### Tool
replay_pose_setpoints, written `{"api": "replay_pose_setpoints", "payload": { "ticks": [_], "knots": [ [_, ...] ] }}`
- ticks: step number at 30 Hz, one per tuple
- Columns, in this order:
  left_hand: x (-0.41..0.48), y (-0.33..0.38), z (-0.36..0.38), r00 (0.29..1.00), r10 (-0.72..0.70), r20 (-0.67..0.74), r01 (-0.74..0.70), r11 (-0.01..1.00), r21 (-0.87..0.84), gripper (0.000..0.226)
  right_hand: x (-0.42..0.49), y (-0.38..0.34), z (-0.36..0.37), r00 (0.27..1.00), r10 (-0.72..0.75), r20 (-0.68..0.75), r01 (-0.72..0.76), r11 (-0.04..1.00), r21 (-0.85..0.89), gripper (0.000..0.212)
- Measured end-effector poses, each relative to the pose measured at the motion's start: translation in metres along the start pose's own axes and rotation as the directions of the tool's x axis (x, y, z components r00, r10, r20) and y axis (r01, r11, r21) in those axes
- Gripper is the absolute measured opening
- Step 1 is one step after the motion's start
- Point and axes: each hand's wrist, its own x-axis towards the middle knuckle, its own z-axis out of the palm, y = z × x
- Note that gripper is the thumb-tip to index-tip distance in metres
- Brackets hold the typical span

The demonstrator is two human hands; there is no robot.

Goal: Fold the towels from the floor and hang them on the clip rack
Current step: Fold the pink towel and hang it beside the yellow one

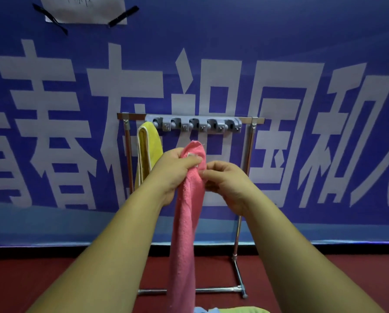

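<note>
Step in hand, by the look of it: hanging the second towel. Holding pink towel up in front of rack, just below clips, not touching them. Gripping its folded top with left hand, fingers curled round the bunch, thumb across the front. Pinching the right edge just under the top with right hand, fingertips closed on the cloth.

Next, likely: raise the top to a free clip and push it in. Calls for keeping the bunched top narrow and tight enough for the clip mouth, then letting go with both hands only after a firm catch. Best aimed right of yellow towel, already hung at the left end; clips beside it looking free.

Pink towel: folded lengthwise into a long narrow strip, hanging straight down between the forearms, lower end running to the frame bottom, close to floor. Soft terry pile, rounded fold on top, small pale patch under the left thumb, maybe a label, too blurred to say. Limp, apt to fall open on any slack grip.

More left to do: blue towel and green towel peeking in at the bottom edge, down on floor
</note>
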Motion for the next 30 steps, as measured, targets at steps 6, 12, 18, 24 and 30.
{"api": "replay_pose_setpoints", "payload": {
  "ticks": [6, 12, 18, 24, 30],
  "knots": [
    [-0.027, -0.023, -0.007, 0.998, -0.067, 0.0, 0.066, 0.983, -0.173, 0.012, -0.009, 0.013, 0.006, 0.996, -0.032, -0.087, 0.026, 0.997, -0.07, 0.011],
    [-0.035, -0.036, -0.018, 0.989, -0.048, -0.143, 0.014, 0.973, -0.231, 0.007, -0.019, 0.024, 0.0, 0.997, -0.065, -0.03, 0.054, 0.957, -0.285, 0.013],
    [-0.04, -0.022, -0.026, 0.978, 0.034, -0.204, -0.062, 0.99, -0.13, 0.018, -0.029, 0.03, -0.021, 0.985, 0.07, 0.159, -0.007, 0.931, -0.366, 0.02],
    [-0.049, -0.01, -0.05, 0.968, 0.06, -0.243, -0.061, 0.998, 0.006, 0.008, -0.04, 0.037, -0.056, 0.992, 0.118, 0.036, -0.098, 0.931, -0.353, 0.021],
    [-0.05, -0.02, -0.07, 0.936, 0.051, -0.348, -0.046, 0.999, 0.023, 0.014, -0.039, 0.039, -0.083, 0.988, 0.127, -0.09, -0.155, 0.767, -0.623, 0.019]
  ]
}}
